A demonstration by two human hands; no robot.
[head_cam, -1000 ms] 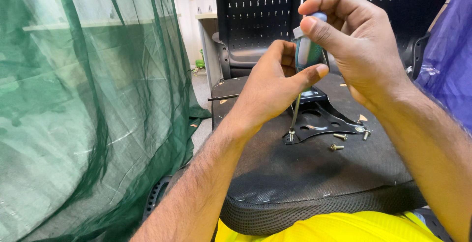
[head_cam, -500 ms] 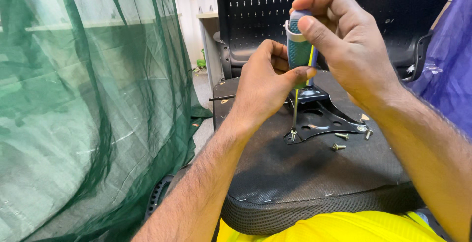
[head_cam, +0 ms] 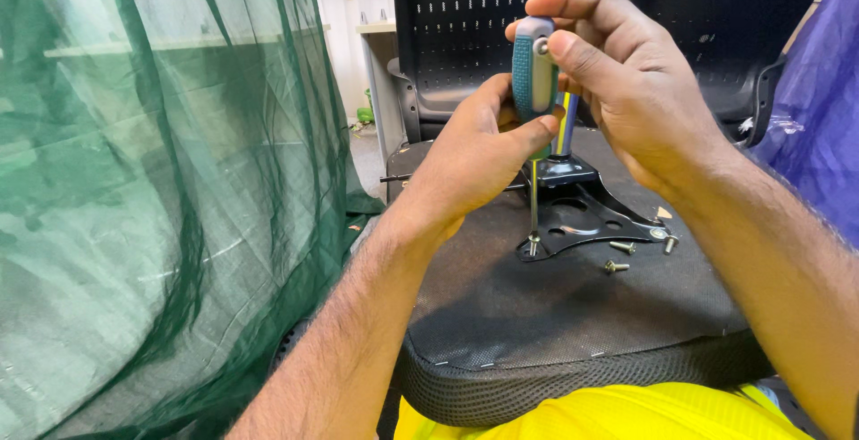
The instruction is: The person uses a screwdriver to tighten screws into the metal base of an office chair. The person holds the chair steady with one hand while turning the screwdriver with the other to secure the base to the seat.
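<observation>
My right hand [head_cam: 640,91] grips the teal and grey handle of a screwdriver [head_cam: 534,73] held upright. Its thin shaft [head_cam: 533,203] runs down to a screw [head_cam: 533,245] in the corner of a black metal bracket [head_cam: 591,216]. My left hand [head_cam: 470,158] wraps around the lower part of the handle and the top of the shaft. The bracket lies on the underside of an upturned black chair seat [head_cam: 546,315], which rests over my lap.
Two loose screws [head_cam: 617,257] lie on the seat beside the bracket. A green net curtain [head_cam: 161,190] hangs at the left. Black perforated chair backs [head_cam: 456,29] stand behind. Purple fabric [head_cam: 814,109] is at the right, yellow cloth [head_cam: 573,413] below the seat.
Both hands and the screwdriver have shifted slightly up and left. My right hand's fingers have turned on the handle. The tip stays on the same bracket screw.
</observation>
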